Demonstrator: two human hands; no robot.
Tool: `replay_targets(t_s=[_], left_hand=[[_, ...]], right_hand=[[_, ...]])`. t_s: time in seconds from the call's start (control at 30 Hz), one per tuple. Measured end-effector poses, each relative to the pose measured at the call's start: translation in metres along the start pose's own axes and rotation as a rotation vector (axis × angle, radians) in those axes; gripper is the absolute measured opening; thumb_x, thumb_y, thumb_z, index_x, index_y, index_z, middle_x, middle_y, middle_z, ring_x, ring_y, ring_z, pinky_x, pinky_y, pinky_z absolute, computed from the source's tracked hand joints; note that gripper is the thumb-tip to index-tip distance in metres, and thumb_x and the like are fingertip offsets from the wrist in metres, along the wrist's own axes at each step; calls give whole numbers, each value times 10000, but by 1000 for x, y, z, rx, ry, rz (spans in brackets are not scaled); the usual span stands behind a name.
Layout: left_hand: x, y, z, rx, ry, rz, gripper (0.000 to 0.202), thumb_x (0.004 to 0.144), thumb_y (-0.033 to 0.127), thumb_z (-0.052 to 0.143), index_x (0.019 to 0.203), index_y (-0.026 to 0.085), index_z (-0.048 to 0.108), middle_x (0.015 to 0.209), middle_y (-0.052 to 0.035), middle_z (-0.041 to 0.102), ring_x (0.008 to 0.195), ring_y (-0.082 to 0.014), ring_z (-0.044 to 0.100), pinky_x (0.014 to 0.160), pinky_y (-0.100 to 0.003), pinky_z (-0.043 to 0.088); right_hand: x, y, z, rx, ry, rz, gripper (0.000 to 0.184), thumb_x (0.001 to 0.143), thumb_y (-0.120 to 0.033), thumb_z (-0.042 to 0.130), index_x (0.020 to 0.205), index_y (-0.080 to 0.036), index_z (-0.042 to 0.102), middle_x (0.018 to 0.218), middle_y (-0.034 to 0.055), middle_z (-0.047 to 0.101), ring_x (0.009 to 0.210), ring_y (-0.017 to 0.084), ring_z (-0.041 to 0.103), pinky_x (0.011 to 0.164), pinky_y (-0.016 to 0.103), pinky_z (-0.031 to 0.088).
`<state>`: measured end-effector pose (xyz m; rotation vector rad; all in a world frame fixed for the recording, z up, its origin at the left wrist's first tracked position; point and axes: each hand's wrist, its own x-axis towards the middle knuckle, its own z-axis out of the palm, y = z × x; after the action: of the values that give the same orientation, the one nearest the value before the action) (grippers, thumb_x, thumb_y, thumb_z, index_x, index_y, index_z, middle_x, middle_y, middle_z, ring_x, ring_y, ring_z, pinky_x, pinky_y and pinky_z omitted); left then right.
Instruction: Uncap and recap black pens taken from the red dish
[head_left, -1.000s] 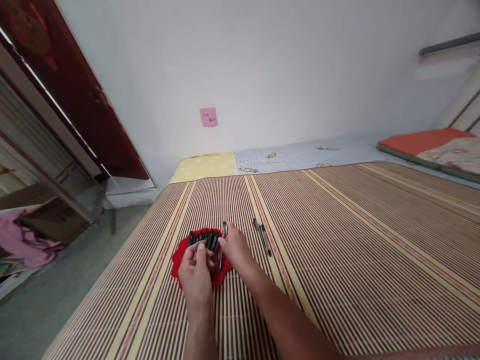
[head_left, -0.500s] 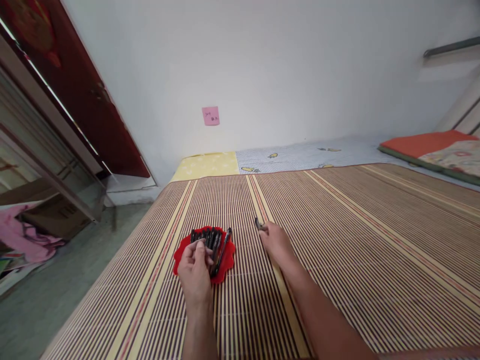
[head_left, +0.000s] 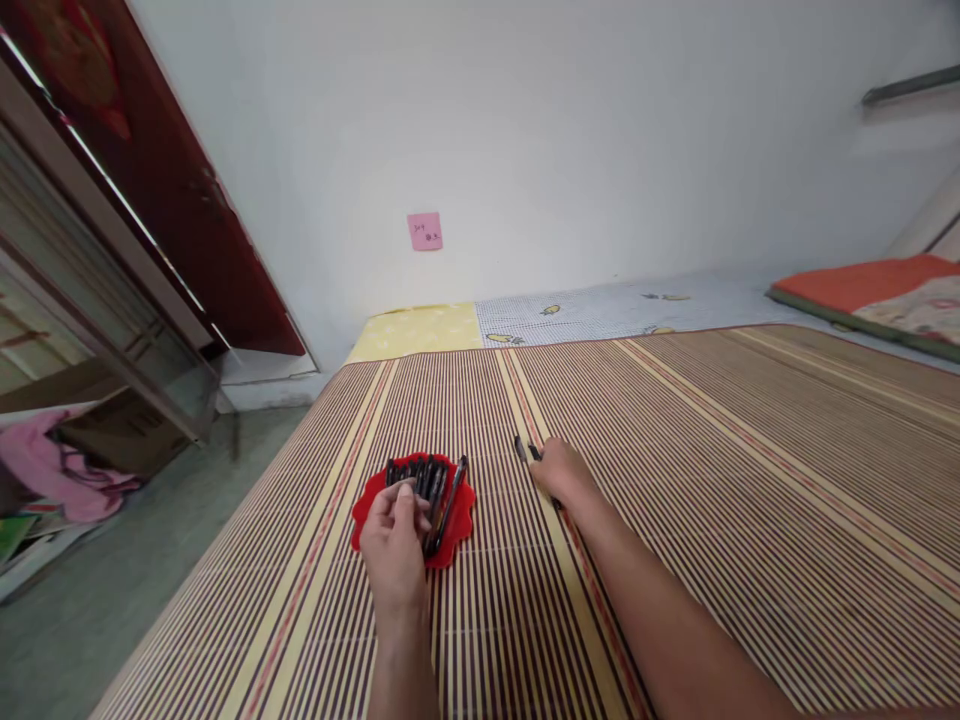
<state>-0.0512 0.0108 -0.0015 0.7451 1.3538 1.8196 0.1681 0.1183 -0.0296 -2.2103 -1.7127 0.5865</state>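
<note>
Broadly, a plain white wall [head_left: 525, 130] is rising behind a wide brown-and-cream striped slatted mat [head_left: 750, 480]. A dark red door [head_left: 169, 200] is standing at the left, while a pale-blue sheet with yellow fruit prints [head_left: 592, 315] is showing beyond the mat. An orange folded quilt with green edging [head_left: 862, 288] is lying at the far right. On the mat, a red scalloped plate [head_left: 461, 512] is carrying a row of slim black pens [head_left: 420, 470], one leaning along its right side. Over the plate, the left hand [head_left: 394, 520] is holding thumb and fingers close together; whether they grip a pen, I cannot tell. Well to the right, the right hand [head_left: 562, 472] is bending narrowly over two loose black pens [head_left: 520, 449]; its grip is hiding beneath the knuckles.
</note>
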Motion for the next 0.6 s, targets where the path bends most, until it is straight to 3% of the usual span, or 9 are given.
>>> replay_targets(t_s=[0.2, 0.37, 0.6], left_hand=[[-2, -1, 5, 14, -33, -5, 326, 780, 428, 716, 955, 156, 672, 652, 31, 636, 488, -61, 477, 459, -167, 353], [-3, -7, 8, 47, -132, -17, 341, 776, 457, 714, 932, 157, 669, 649, 24, 644, 509, -73, 496, 476, -178, 360], [-8, -11, 11, 113, -250, -36, 317, 815, 459, 674, 925, 163, 648, 648, 23, 642, 503, -76, 489, 492, -189, 370]], right_hand=[[6, -1, 3, -25, 9, 9, 190, 818, -218, 670, 968, -104, 697, 921, 193, 722, 818, 282, 707, 575, 296, 404], [9, 0, 5, -41, 46, -2, 246, 785, -105, 646, 1027, -95, 694, 976, 200, 723, 866, 277, 707, 616, 293, 400], [0, 11, -3, 58, 78, -70, 190, 729, -115, 640, 911, -116, 694, 888, 138, 709, 793, 242, 673, 562, 269, 335]])
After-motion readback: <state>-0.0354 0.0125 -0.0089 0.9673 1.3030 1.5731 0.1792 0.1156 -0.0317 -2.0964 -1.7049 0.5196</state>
